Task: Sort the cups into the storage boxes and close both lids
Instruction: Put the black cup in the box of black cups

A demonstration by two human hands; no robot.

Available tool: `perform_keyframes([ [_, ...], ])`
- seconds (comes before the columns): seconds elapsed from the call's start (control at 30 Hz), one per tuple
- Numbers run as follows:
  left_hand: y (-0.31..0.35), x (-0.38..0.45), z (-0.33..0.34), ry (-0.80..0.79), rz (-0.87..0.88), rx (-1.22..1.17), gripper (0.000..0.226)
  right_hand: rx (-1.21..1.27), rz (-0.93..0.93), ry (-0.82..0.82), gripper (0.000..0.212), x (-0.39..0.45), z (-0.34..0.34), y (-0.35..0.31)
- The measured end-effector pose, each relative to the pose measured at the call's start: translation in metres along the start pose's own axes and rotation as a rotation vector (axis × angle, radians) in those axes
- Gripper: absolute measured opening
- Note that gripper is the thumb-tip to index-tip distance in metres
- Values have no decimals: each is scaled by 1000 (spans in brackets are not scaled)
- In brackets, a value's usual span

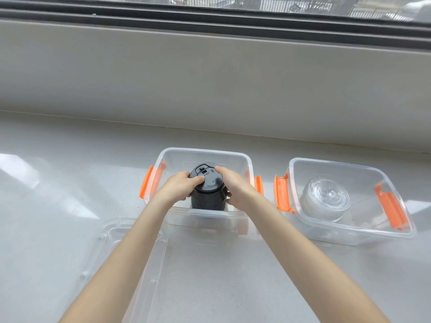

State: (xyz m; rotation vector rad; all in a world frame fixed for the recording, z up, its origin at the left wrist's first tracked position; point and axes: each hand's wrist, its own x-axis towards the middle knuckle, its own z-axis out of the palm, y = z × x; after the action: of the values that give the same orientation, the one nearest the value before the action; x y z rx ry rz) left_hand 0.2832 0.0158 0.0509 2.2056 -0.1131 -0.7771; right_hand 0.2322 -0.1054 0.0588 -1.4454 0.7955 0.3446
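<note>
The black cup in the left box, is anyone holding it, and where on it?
Yes. Both hands hold the black cup at its lid end, left hand and right hand on opposite sides.

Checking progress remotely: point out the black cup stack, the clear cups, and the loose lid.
black cup stack (208, 183), head view, top lid.
clear cups (326, 198), head view, upper face.
loose lid (109, 231), head view, far rim.

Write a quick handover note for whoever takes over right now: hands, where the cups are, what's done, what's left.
Left hand and right hand both grip the black cups, held in the left box.
Clear cups lie in the right box.
A clear lid lies on the counter near the left box; a second lid isn't clearly visible.
Left: release black cups, close both lids.
</note>
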Motion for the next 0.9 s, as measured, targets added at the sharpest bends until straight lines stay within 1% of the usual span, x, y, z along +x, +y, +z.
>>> perform_keyframes([
  [0.07, 5, -6, -3, 32, -12, 1, 45, -22, -20, 2, 47, -9, -3, -5],
  [0.13, 14, -15, -6, 107, -6, 25, 57, -27, -62, -2, 54, -22, -12, -12],
  [0.17, 21, -22, -7, 153, 21, 50, 60, -12, -98, -8, 55, -29, -18, -16],
  [0.23, 37, -36, -9, 236, 106, 72, 56, 45, -181, -34, 53, -42, -33, -25],
  [0.33, 63, -61, -1, 273, 246, -8, 47, 99, -340, -1, 40, -67, -65, -34],
  [0.43, 84, -80, 19, 192, 323, -154, 35, 31, -508, 137, 26, -94, -102, -37],
  [0.5, 98, -93, 37, 73, 353, -241, 25, 6, -578, 185, 22, -109, -127, -32],
  [0.6, 113, -103, 68, -85, 350, -264, 15, -6, -632, 274, 18, -125, -162, -20],
  [0.73, 127, -103, 111, -181, 319, -224, 14, 30, -616, 399, 19, -132, -204, 2],
  [0.83, 137, -93, 142, -214, 273, -194, 12, 32, -552, 425, 21, -125, -231, 24],
  [0.9, 144, -87, 162, -217, 234, -133, 11, 34, -498, 431, 20, -117, -247, 37],
])
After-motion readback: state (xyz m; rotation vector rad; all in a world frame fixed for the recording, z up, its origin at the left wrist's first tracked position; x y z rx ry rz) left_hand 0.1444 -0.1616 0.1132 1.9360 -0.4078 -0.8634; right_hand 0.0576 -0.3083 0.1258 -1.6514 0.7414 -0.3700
